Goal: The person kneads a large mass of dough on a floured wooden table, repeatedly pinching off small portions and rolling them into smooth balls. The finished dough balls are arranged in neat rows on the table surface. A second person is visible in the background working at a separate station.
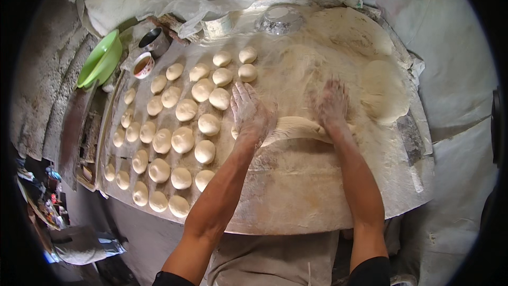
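Observation:
A long roll of pale dough [295, 128] lies crosswise on the floured work board [293, 198] before me. My left hand [252, 113], dusted with flour, rests flat over the roll's left part, its fingers extended away from me. Over the right part lies my right hand [332, 103], slightly blurred, with its fingers also stretched forward. Neither hand is closed around the dough. Left of my left hand stand several rows of round dough balls [183, 140], the closest near its fingertips.
Flat dough sheets [383, 91] lie at the right. An upturned metal bowl [281, 19] sits at the back beside a floury container [217, 26]. At the back left are a patterned cup [143, 65], a dark-mouthed metal pot [154, 42] and a green plastic basin [101, 59].

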The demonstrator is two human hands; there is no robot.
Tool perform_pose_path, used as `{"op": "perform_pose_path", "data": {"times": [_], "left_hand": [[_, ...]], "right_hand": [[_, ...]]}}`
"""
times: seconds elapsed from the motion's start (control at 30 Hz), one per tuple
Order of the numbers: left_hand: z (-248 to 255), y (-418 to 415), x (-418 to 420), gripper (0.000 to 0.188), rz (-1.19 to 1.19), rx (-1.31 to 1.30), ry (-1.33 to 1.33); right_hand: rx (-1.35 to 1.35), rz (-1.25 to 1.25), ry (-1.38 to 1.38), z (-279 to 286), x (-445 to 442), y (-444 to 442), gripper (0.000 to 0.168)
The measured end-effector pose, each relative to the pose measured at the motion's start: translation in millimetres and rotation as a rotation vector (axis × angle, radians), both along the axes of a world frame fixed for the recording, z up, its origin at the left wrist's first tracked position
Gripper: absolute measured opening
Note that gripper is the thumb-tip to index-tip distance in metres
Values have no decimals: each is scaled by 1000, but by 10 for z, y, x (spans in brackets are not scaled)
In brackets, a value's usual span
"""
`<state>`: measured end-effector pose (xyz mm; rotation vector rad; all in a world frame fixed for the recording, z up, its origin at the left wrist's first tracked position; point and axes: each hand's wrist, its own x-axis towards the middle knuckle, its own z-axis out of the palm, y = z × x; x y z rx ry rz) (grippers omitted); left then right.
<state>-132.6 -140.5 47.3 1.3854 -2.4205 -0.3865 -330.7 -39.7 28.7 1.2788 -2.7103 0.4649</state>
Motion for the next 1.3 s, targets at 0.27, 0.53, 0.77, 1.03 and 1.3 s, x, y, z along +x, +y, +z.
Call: {"op": "perform_pose_path", "data": {"times": [0.27,0.53,0.77,1.03,1.3], "left_hand": [[42,39,33,85,-168,-338,19],[-86,846,716,47,-434,-325,246],[-124,1686,1627,39,-527,-396,584],[-62,1975,752,67,-808,-381,493],[-215,1889,561,17,-580,-402,511]], "right_hand": [[-140,4,-18,-107,-169,-164,71],[-165,53,81,26,837,951,57],[-234,219,224,170,1430,2482,54],[-913,191,-660,95,1694,2248,37],[-950,-115,-590,-29,1944,1772,10]]}}
